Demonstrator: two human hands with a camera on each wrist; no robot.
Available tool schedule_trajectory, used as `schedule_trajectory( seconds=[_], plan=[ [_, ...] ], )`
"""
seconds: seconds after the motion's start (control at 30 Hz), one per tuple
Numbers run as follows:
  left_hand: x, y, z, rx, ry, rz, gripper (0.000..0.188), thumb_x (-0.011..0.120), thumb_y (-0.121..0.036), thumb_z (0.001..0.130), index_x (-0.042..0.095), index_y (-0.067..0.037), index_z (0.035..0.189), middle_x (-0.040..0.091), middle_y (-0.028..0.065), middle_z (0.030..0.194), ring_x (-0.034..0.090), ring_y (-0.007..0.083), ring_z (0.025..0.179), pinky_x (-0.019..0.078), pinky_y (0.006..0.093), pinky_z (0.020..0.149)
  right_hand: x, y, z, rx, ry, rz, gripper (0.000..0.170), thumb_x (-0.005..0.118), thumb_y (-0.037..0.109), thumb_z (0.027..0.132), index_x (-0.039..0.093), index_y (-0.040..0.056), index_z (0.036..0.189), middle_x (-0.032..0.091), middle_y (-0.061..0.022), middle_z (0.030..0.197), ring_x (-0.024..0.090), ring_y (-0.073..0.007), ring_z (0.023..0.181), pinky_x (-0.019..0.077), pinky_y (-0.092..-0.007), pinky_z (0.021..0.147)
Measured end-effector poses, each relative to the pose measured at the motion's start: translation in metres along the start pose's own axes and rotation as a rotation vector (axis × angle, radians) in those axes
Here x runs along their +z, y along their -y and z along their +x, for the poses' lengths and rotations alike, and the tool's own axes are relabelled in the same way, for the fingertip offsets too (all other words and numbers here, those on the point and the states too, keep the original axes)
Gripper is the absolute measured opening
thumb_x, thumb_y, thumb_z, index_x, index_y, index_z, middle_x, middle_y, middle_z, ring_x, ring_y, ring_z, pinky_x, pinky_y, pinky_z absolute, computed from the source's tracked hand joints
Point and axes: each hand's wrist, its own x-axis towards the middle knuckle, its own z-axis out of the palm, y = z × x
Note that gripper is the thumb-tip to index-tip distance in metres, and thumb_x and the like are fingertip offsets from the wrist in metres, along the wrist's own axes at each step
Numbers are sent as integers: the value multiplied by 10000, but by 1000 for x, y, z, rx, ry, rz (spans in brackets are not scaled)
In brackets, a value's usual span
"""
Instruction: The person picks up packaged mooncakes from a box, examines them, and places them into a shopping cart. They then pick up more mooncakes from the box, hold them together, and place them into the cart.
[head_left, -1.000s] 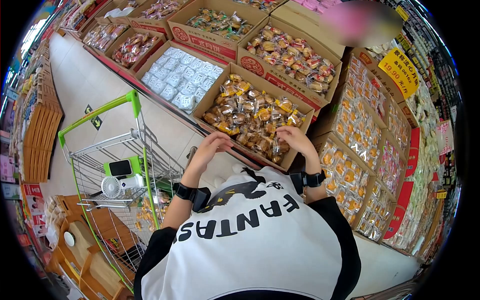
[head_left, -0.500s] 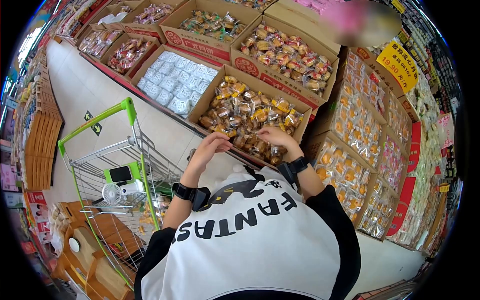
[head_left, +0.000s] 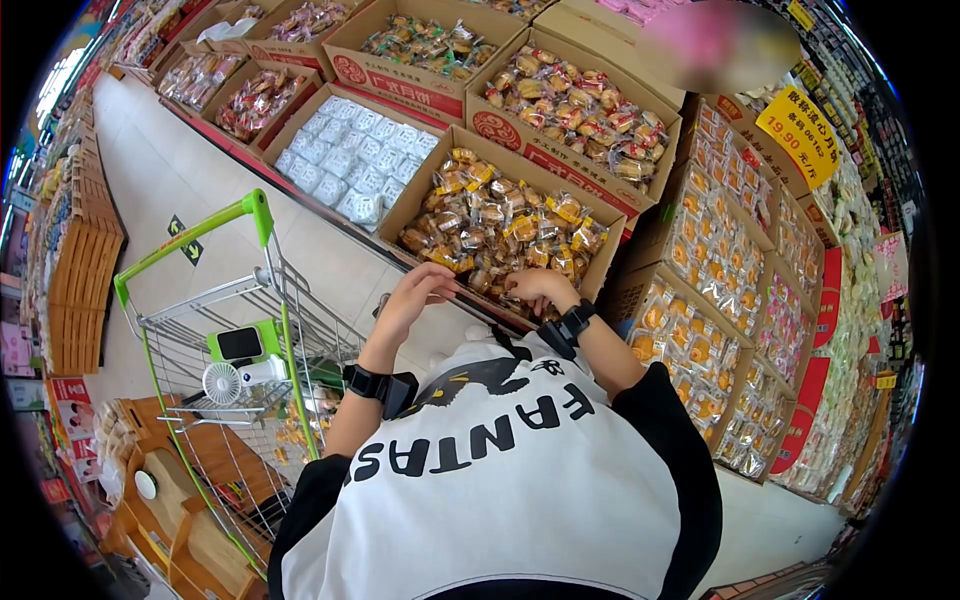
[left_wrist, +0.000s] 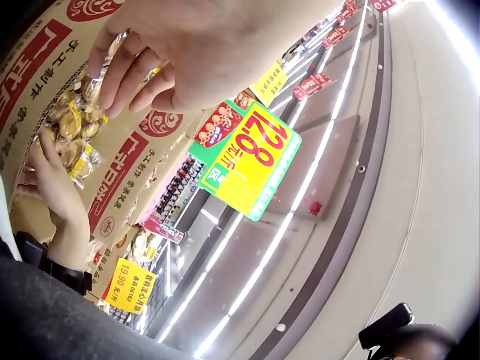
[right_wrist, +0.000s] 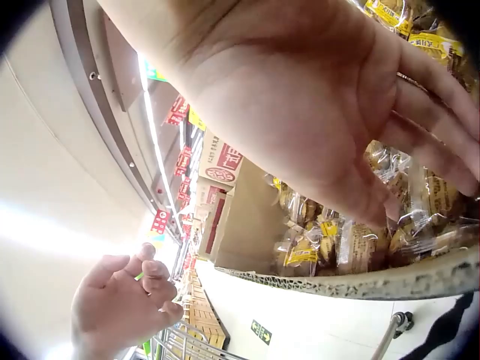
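Observation:
A cardboard box [head_left: 600, 270] holds a heap of individually wrapped mooncakes [head_left: 510, 220] in clear packets with yellow printing. My right hand [head_left: 540, 288] reaches into the near side of this box. In the right wrist view its fingers [right_wrist: 431, 142] lie loosely spread over the wrapped mooncakes [right_wrist: 360, 244], with none gripped. My left hand [head_left: 418, 297] hovers at the box's near left edge, its fingers loosely bent and holding nothing. The left wrist view shows the left hand [left_wrist: 187, 52] close up, with the right hand [left_wrist: 56, 180] at the packets behind it.
A shopping cart [head_left: 190, 235] stands at the left, carrying a white handheld fan [head_left: 222, 382]. White packets [head_left: 345, 160] fill the neighbouring box. Red-and-clear wrapped pastries [head_left: 580, 110] lie in the box behind. Stacked packaged cakes [head_left: 685, 340] rise at the right, below a yellow price sign [head_left: 800, 135].
My right hand has moved left and toward my body, from the right part of the mooncake heap to the box's near side. My left hand has stayed nearly still.

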Motion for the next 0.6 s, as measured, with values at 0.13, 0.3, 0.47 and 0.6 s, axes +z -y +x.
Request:
schedule_trajectory(
  seconds=[0.13, 0.3, 0.47, 0.6],
  plan=[
    [1, 1, -1, -13, 0, 2, 191, 387, -136, 845, 534, -53, 934, 595, 56, 849, 551, 124, 794, 412, 248, 744, 1, 4, -4, 23, 9, -21, 400, 410, 281, 826, 378, 137, 1198, 591, -108, 821, 606, -183, 542, 502, -285, 457],
    [0, 3, 0, -15, 1, -1, 196, 388, -141, 847, 535, -53, 940, 594, 54, 848, 552, 122, 797, 410, 247, 742, 1, 2, -3, 15, 18, -48, 430, 427, 390, 828, 377, 163, 1191, 585, -89, 690, 593, -189, 521, 497, -287, 452],
    [1, 4, 0, -15, 2, 3, 187, 384, -123, 848, 534, -55, 938, 585, 45, 836, 549, 113, 792, 424, 228, 730, 0, 4, -9, 37, 31, -6, 437, 473, 439, 798, 412, 148, 1119, 576, -92, 703, 578, -191, 501, 474, -297, 436],
    [2, 2, -1, -31, -3, 9, 189, 385, -124, 849, 534, -55, 943, 585, 47, 838, 549, 114, 795, 425, 229, 731, -2, 4, -16, -36, -5, 85, 453, 539, 431, 764, 420, 86, 1032, 559, -111, 718, 575, -202, 495, 462, -313, 431]
  ],
)
